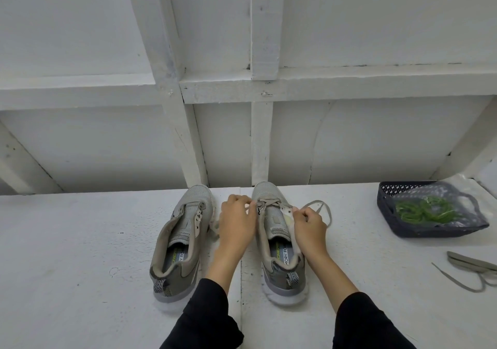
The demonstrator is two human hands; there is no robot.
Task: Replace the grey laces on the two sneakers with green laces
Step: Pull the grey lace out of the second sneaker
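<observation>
Two grey sneakers stand side by side on the white table, toes pointing away from me. The left sneaker (180, 238) has bare eyelets with no lace. The right sneaker (277, 243) still carries a grey lace (321, 208) crossed near its toe, with a loose loop trailing off to the right. My left hand (236, 222) pinches the lace at the left eyelet row. My right hand (306, 225) grips the lace at the right eyelet row. Green laces (419, 208) lie in a clear bag inside a dark basket (387, 219).
A removed grey lace (473, 270) lies on the table (80, 268) at the far right, below the basket. A white wooden wall with beams rises just behind the sneakers' toes.
</observation>
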